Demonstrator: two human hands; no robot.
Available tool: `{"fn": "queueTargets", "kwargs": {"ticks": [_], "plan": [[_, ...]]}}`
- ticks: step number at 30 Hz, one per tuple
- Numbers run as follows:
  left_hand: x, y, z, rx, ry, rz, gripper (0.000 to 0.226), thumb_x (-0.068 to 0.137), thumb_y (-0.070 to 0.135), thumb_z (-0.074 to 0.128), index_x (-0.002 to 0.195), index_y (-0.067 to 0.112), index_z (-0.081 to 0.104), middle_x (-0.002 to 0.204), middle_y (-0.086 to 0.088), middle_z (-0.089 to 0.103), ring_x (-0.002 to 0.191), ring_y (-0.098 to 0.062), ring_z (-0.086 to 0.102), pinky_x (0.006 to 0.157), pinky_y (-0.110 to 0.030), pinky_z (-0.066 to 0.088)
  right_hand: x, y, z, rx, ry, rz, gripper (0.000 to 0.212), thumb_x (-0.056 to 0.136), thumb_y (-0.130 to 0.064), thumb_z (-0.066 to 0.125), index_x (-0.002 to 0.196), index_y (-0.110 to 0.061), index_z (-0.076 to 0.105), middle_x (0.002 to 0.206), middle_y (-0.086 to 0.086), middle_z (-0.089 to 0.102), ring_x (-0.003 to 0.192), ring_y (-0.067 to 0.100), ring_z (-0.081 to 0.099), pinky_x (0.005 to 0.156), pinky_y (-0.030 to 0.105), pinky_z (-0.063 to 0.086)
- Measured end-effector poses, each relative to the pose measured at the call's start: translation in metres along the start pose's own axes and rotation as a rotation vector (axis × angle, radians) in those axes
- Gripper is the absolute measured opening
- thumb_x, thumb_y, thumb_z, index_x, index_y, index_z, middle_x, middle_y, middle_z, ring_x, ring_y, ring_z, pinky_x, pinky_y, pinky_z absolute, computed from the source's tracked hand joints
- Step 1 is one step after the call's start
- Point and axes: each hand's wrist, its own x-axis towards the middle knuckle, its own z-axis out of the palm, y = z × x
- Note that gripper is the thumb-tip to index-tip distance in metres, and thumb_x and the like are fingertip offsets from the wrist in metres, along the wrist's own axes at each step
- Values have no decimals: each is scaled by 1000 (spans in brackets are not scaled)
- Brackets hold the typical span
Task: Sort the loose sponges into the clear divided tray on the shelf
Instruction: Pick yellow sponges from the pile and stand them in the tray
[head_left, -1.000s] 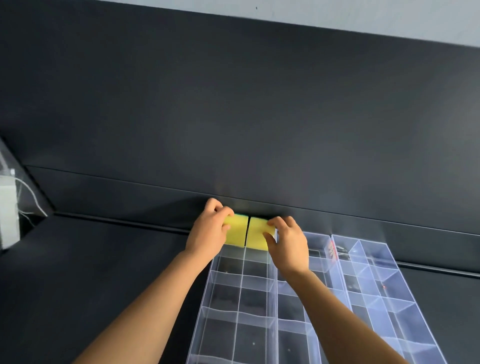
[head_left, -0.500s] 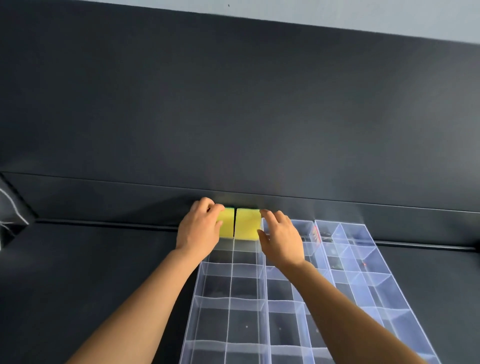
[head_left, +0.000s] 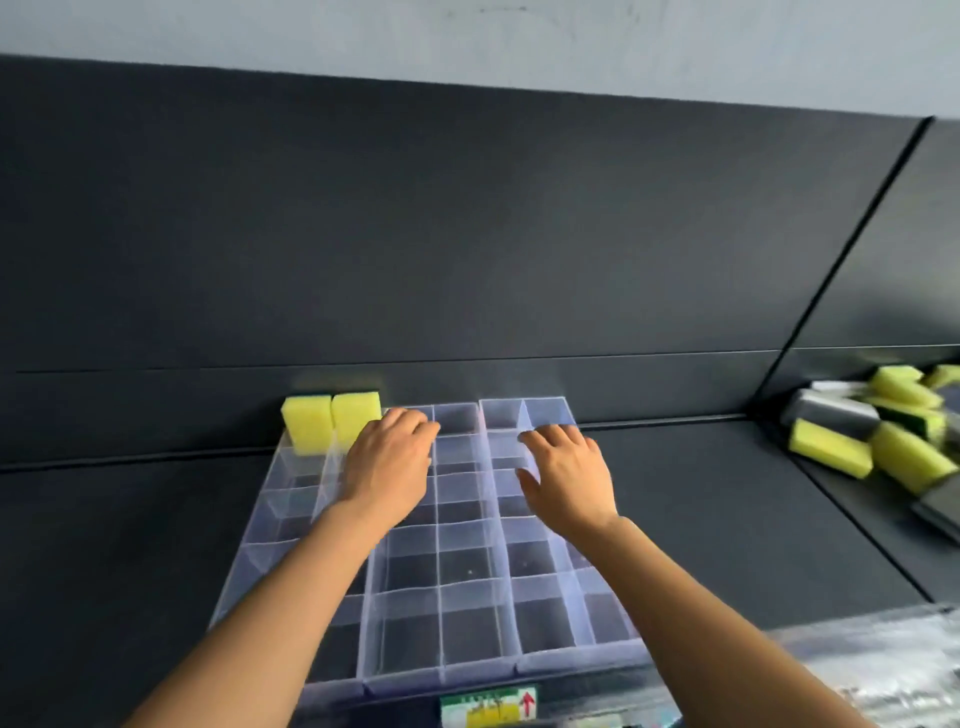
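The clear divided tray (head_left: 467, 670) lies on the black shelf in front of me. Two yellow sponges (head_left: 330, 423) stand side by side in its far left compartments, against the back wall. My left hand (head_left: 387, 465) hovers over the tray just right of them, fingers relaxed, holding nothing. My right hand (head_left: 566, 475) hovers over the tray's right columns, fingers spread, empty. A pile of loose yellow and dark green sponges (head_left: 878, 436) lies at the far right of the shelf.
The black back wall (head_left: 467, 234) rises right behind the tray. A clear plastic wrapper (head_left: 872, 670) lies at the front right. A small label with a red arrow (head_left: 488, 704) sits below the tray's front edge.
Both hands let go of the two yellow sponges and drew back to the right over the tray. The view swung right, bringing the loose sponge pile into sight.
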Motion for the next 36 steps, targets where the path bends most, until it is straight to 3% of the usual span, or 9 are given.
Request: {"fn": "queueTargets", "kwargs": {"ticks": [9, 13, 18, 30, 36], "plan": [[2, 160, 4, -95, -68, 56, 38, 64, 6, 80, 100, 8, 69, 96, -8, 69, 91, -30, 62, 74, -39, 52, -103, 127, -54, -69, -54, 136, 40, 90, -34, 53, 127, -21, 50, 125, 2, 52, 117, 25, 44, 94, 34, 36], [10, 220, 7, -147, -94, 83, 33, 82, 12, 66, 115, 11, 63, 114, -6, 64, 108, -28, 55, 87, -40, 46, -134, 174, -69, -90, -59, 203, 41, 89, -34, 55, 126, -21, 49, 126, 3, 51, 118, 25, 43, 94, 34, 36], [33, 282, 15, -217, -78, 134, 36, 90, 17, 55, 126, 16, 54, 127, 0, 55, 120, -21, 46, 95, -35, 41, -153, 227, -82, -117, -64, 307, 37, 86, -32, 57, 120, -17, 52, 122, 5, 53, 116, 27, 44, 91, 34, 36], [144, 400, 69, -301, -169, 283, 29, 94, 21, 48, 122, 19, 54, 124, 6, 51, 119, -17, 42, 87, -30, 40, -129, 366, -93, -186, -46, 483, 42, 85, -36, 58, 123, -20, 49, 119, 4, 53, 116, 26, 44, 90, 36, 38], [199, 445, 112, -342, -328, 333, 29, 91, 17, 50, 120, 16, 52, 129, 2, 47, 121, -23, 41, 92, -39, 44, -104, 428, -87, -201, -80, 552, 47, 86, -41, 56, 127, -20, 45, 127, 5, 49, 118, 27, 42, 93, 35, 36]]}}
